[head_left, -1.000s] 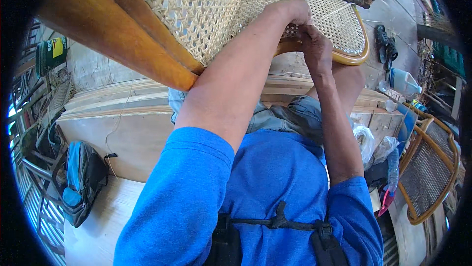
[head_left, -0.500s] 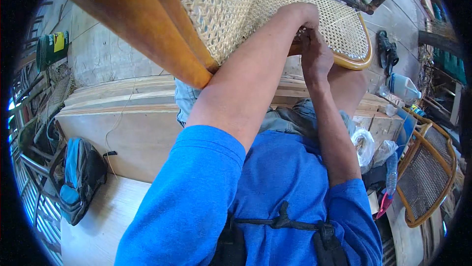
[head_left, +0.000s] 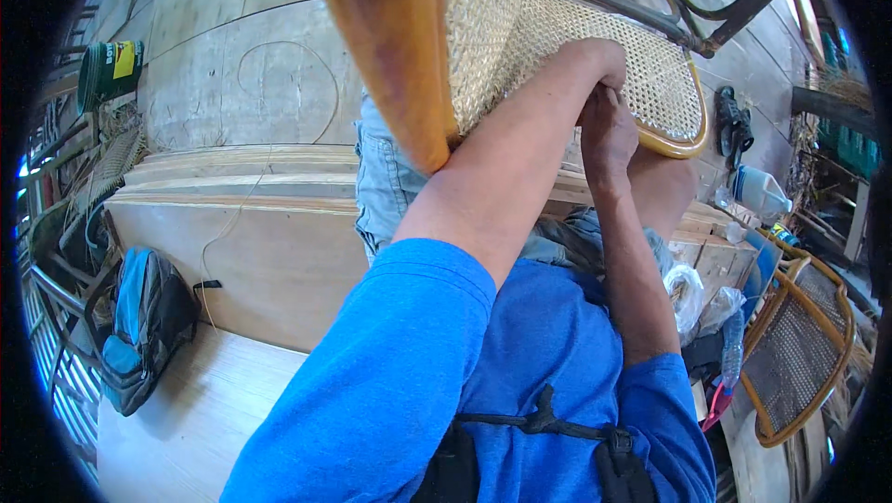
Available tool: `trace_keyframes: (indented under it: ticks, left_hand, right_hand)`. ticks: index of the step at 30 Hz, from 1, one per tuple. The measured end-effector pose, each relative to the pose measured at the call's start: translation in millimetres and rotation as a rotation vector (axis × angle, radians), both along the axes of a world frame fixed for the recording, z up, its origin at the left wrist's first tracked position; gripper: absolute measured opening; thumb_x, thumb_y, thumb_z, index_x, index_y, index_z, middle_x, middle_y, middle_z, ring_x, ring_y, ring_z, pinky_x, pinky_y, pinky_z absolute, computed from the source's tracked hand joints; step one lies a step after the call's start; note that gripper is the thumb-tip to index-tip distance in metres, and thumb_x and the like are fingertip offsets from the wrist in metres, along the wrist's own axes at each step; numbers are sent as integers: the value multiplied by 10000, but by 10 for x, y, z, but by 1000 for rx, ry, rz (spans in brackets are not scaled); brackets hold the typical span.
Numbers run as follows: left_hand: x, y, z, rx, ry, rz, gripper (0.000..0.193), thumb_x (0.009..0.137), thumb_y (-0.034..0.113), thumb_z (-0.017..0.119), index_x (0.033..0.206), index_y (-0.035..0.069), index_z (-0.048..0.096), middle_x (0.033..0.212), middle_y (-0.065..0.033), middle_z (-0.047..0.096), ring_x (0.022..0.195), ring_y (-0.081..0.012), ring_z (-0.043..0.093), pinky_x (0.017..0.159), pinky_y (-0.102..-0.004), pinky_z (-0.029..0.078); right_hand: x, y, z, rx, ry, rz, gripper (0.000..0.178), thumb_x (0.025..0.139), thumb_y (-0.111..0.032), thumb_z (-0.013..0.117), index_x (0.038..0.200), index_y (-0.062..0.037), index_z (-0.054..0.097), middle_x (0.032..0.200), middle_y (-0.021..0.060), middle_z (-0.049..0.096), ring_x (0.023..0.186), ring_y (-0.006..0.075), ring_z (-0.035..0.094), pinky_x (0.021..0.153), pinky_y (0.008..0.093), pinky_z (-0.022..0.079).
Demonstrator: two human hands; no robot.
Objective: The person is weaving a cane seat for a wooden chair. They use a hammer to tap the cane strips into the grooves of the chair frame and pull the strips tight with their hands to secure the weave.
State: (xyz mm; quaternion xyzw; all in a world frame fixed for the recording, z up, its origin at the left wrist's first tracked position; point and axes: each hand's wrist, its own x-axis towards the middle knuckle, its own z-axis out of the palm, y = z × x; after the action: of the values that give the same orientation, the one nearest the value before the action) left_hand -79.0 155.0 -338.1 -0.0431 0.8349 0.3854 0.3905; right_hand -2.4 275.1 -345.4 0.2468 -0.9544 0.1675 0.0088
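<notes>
A chair with a woven cane back and seat point(head_left: 650, 76) stands tilted in front of me, framed in glossy orange-brown rattan. My left arm reaches across beside the thick chair post point(head_left: 400, 66). Its wrist is sharply bent, and my left hand point(head_left: 599, 62) points down over the front part of the seat, with curled fingers mostly hidden. Just below, my right hand point(head_left: 609, 136) is closed at the seat's rim, thumb side up, its fingertips meeting the left fingers. Whatever lies between the fingers is too small or hidden to name.
Stacked boards point(head_left: 242, 173) run behind my legs. On the left are a backpack point(head_left: 144, 326), a green bucket point(head_left: 111, 74) and a loose strand point(head_left: 339, 99). Sandals point(head_left: 734, 122), a plastic jug point(head_left: 762, 192), plastic bags point(head_left: 686, 299) and another cane-panelled frame point(head_left: 799, 350) lie on the right.
The chair post now appears farther right and more upright, showing more floor on the left. Both hands sit slightly lower and farther right in view, still together at the seat's edge.
</notes>
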Motion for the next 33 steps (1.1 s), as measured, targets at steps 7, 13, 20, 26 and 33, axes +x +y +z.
trace_keyframes:
  ticks: [7, 13, 20, 26, 33]
  left_hand:
    - [-11, -49, 150, -25, 67, 10, 281, 683, 171, 656, 934, 51, 692, 917, -108, 673, 766, -250, 640, 652, -405, 500]
    - [-53, -42, 258, -20, 56, 9, 247, 702, 187, 626, 911, 77, 699, 944, -106, 668, 796, -249, 639, 666, -408, 501]
    - [-166, 123, -16, 101, -79, -103, 186, 729, 176, 611, 843, 61, 702, 814, -95, 682, 674, -228, 648, 629, -394, 503]
    - [25, 99, 368, -15, 105, -88, 184, 745, 181, 610, 859, 73, 707, 846, -96, 685, 725, -233, 658, 666, -408, 504]
    - [28, 107, 345, 18, 87, -99, 185, 739, 197, 629, 845, 66, 704, 848, -108, 685, 719, -242, 655, 671, -410, 505]
  right_hand:
    - [-8, 24, 86, 5, -128, 88, 227, 838, -52, 446, 1027, -61, 572, 1136, 176, 517, 963, 382, 551, 746, 463, 471]
    - [-56, 81, 97, -11, -88, 196, 221, 820, -20, 457, 1003, -39, 580, 1087, 199, 537, 952, 373, 565, 734, 460, 479]
    - [-250, 273, -298, 177, 18, 274, 256, 850, -66, 421, 1068, 0, 538, 1069, 225, 562, 924, 388, 576, 739, 463, 492]
    - [-173, 245, -118, 19, -31, 318, 322, 832, -42, 425, 1141, 16, 494, 1106, 246, 532, 989, 407, 534, 793, 475, 469]
    - [-84, 204, -73, -44, 25, 355, 394, 789, 10, 441, 1181, 20, 472, 1169, 223, 493, 1039, 417, 485, 828, 476, 444]
